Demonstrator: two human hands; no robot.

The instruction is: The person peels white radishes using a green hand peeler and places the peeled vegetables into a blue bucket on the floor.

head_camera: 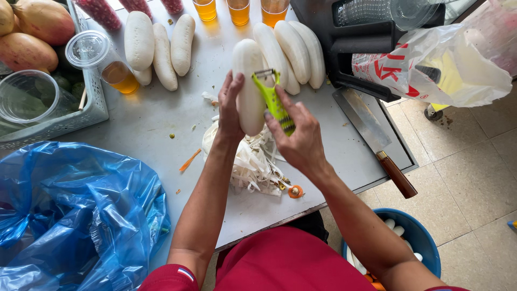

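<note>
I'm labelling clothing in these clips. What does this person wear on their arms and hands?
Both forearms are bare, with no gloves, watch or rings visible on the left hand or right hand. A short red sleeve with a small striped patch covers the left upper arm.

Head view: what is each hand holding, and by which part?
Left hand grips the peeled white radish along its lower side; right hand holds the green peeler by its handle.
</note>
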